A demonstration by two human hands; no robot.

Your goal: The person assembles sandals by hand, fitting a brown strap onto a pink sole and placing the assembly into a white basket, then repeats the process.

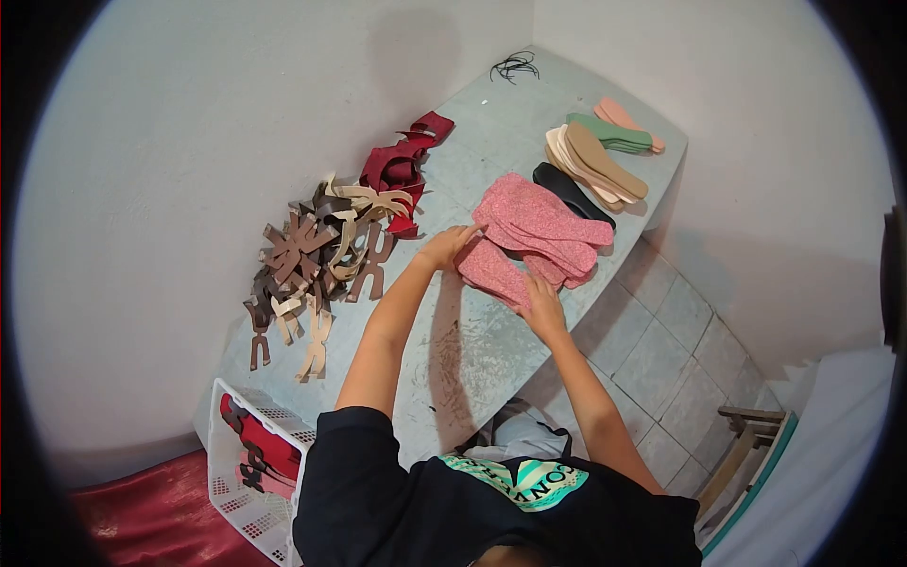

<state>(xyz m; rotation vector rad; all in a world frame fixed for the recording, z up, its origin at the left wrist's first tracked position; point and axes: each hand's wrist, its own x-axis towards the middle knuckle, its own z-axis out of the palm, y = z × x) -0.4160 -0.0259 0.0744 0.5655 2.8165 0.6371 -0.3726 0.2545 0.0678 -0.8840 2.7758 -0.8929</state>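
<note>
Pink speckled insoles [543, 222] lie in a loose, overlapping pile on the table [472, 378]. One pink insole [493, 271] at the near side of the pile is between my hands. My left hand [448, 248] grips its far-left end, fingertips over the edge. At its other end, my right hand [542, 310] has its fingers closed around the tip. Black insoles [574, 194] show just behind the pink pile, partly covered by it.
Beige and cream insoles [605, 165], green insoles [614, 134] and peach insoles [619, 113] line the right edge. Brown and cream cut straps [302, 250] heap at left beside dark red pieces [392, 168]. A white basket [255, 515] holds red pieces. Black cords [515, 66] lie in the far corner.
</note>
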